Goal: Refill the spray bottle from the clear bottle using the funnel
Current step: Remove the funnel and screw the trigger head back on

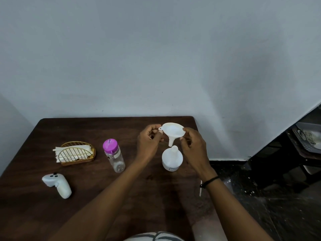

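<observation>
A white funnel (172,131) hangs in the air, held by both hands at its rim. My left hand (150,140) pinches the small tab on its left edge, and my right hand (193,141) grips its right edge. The funnel's spout points down just above the neck of a white bottle (172,158), which stands upright on the table without a spray head. A clear bottle (114,156) with a purple cap stands upright to the left, capped and untouched.
On the dark wooden table (86,197) a gold wire napkin holder (76,153) stands at the left, and a white handheld controller (57,185) lies near the front left. A thin white tube (200,188) lies at the table's right edge. Dark shelving (295,145) stands right.
</observation>
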The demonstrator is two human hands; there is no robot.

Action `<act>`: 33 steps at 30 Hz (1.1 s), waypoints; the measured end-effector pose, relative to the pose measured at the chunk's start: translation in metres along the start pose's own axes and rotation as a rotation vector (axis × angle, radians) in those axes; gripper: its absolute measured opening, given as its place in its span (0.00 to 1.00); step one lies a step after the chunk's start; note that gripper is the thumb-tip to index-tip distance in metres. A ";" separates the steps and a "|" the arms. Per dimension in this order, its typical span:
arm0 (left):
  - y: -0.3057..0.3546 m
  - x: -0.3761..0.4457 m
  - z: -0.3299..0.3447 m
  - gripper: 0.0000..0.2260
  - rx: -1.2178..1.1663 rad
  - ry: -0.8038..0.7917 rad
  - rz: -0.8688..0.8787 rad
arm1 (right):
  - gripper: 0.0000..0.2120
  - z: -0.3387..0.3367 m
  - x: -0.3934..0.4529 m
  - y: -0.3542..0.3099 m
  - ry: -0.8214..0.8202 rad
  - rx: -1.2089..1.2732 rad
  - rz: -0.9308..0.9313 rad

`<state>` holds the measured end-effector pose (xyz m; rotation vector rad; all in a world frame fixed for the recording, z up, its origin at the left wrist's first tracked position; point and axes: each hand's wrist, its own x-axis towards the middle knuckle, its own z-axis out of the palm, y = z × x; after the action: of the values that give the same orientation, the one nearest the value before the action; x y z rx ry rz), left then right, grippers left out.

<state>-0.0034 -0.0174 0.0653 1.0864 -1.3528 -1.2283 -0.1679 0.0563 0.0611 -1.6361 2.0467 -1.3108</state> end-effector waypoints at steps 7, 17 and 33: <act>-0.022 0.002 -0.026 0.04 0.175 0.182 -0.039 | 0.14 0.039 0.010 -0.021 -0.140 -0.020 -0.011; -0.060 0.011 -0.043 0.10 0.364 0.238 -0.179 | 0.08 0.097 0.012 -0.034 -0.396 -0.176 0.105; -0.106 0.007 -0.043 0.25 0.371 0.167 -0.554 | 0.13 0.142 0.008 -0.030 -0.679 -0.282 0.255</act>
<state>0.0389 -0.0400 -0.0391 1.8753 -1.2157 -1.2558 -0.0595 -0.0214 0.0030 -1.5595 1.9528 -0.3153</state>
